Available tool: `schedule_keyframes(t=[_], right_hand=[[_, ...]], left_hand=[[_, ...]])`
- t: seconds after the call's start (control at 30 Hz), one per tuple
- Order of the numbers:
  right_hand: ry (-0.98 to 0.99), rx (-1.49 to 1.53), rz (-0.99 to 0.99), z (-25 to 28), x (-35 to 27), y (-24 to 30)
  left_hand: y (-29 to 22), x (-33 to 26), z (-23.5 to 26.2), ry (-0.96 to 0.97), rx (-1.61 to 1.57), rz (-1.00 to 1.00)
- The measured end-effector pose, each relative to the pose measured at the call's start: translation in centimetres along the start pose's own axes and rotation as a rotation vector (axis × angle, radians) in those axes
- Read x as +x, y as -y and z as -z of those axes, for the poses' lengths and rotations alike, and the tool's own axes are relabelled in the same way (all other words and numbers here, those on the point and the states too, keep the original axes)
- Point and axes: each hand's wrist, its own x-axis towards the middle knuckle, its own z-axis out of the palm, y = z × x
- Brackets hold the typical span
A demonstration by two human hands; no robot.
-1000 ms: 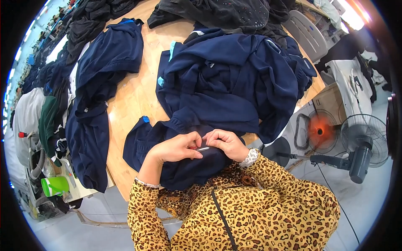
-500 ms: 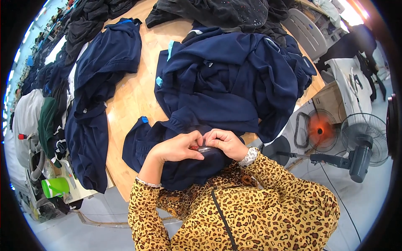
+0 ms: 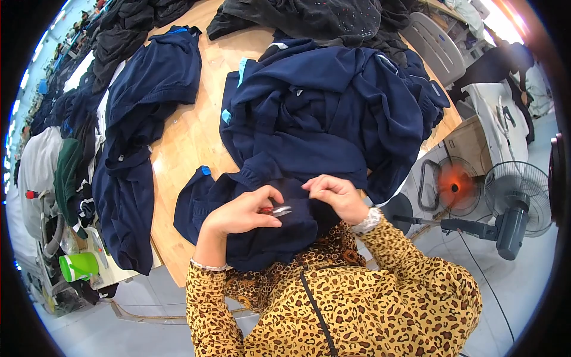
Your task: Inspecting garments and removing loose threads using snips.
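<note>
My left hand [image 3: 241,212] is curled round a small pair of thread snips [image 3: 281,210] with red handles, its bare metal blades pointing right. Across from it, my right hand [image 3: 338,196] has thumb and forefinger pinched together; anything between them is too fine to make out. Below both hands a navy garment [image 3: 267,241] lies bunched over the table's near edge and my lap, with a gathered band and a bright blue tag [image 3: 206,170] at its left. A larger heap of navy garments [image 3: 333,101] rests just beyond, bearing light blue tags.
More navy garments [image 3: 134,119] hang along the left edge of the wooden table [image 3: 190,143]. Black clothes [image 3: 297,21] lie at the far end. To the right stand a grey fan [image 3: 514,205], an orange-centred fan [image 3: 456,185] and a chair [image 3: 433,47]. A green bucket [image 3: 78,267] is at lower left.
My hands were close together at the snips and have drawn apart. The right hand has moved right and slightly up, the left a little left, leaving the blades exposed.
</note>
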Motion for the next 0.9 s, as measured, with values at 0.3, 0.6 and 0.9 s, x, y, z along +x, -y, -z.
schedule_keyframes(t=[0.3, 0.6, 0.9], right_hand=[[0.708, -0.793, -0.411, 3.8, -4.3, 5.2], [0.243, -0.951, 0.336, -0.7, -0.9, 3.4], [0.349, -0.978, 0.401, 0.0, 0.9, -0.2]], left_hand=[[0.2, -0.4, -2.5, -0.257, -0.145, -0.073], [0.1, -0.2, -3.7, -0.328, -0.053, -0.075], [0.8, -1.9, -4.6, -0.469, -0.528, 0.025]])
